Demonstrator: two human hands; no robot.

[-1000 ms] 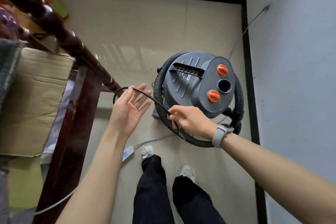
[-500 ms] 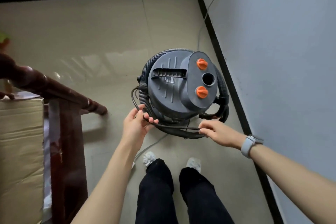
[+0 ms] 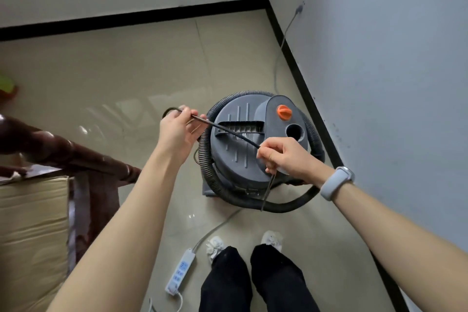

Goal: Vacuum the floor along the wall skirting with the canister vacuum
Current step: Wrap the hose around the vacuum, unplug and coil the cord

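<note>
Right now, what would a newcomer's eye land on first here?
The grey canister vacuum with its orange knob, standing near the black skirting on the right. Above it, both hands stretch a thin black cord taut: left hand, right hand.

I saw a glossy beige tile floor [image 3: 121,78] that caught pale light. Black skirting [image 3: 131,19] edged it and met in the far corner between two white walls [image 3: 379,58]. Left of that corner stood a dark wooden rail [image 3: 63,152], with a tan cardboard box [image 3: 30,230] just beneath it.
</note>
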